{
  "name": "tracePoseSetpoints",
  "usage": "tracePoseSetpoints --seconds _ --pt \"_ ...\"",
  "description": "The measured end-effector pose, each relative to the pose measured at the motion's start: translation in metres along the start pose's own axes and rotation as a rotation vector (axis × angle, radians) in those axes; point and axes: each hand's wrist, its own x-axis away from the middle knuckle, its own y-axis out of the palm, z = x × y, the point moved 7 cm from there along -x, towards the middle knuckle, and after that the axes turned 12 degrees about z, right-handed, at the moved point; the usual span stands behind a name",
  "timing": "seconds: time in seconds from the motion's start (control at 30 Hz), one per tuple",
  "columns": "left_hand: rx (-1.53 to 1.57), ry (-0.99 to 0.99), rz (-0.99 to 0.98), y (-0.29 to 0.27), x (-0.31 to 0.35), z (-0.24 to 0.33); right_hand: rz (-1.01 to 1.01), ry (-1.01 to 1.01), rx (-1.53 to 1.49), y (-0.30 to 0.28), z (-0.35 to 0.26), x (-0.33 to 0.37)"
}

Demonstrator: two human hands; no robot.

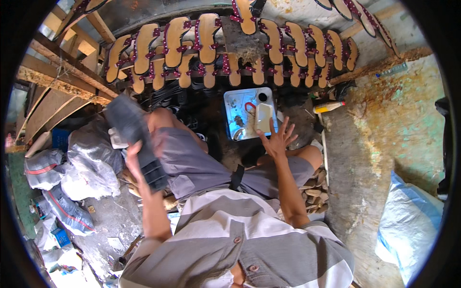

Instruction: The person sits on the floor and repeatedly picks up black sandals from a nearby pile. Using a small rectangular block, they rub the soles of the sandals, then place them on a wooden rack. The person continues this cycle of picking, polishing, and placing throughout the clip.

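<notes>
Keep your left hand (137,156) clenched on the black sole (136,139); right hand (277,139), fingers spread, empty, hovers nr the glue tray (235,103) — lower slowly.

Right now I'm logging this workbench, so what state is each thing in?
Black ridged rubber sole: held up in the left hand.
Right hand: open, fingers spread, empty.
Pale metal tray: lying flat, smeared.
Tan sandals with maroon straps: laid in rows.
</notes>
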Motion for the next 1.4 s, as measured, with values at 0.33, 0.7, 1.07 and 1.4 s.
tracePoseSetpoints --seconds 0.33,0.7,1.07,1.4 --pt "0.103 -0.264 -0.175 0.141 -0.048 -0.157 -0.246 0.485 -1.828 -0.123 -0.132 -0.056" --pt "0.319 -0.444 -0.315 0.191 -0.044 -0.155 0.072 -0.027 -1.6 -0.178 -0.175 -0.077" --pt "0.506 0.191 -0.466 0.211 -0.053 -0.092 0.238 0.224 -1.656 -0.202 -0.197 -0.031" --pt "0.332 -0.818 -0.177 0.114 0.006 -0.168 -0.075 -0.207 -1.245 -0.166 -0.137 -0.096"
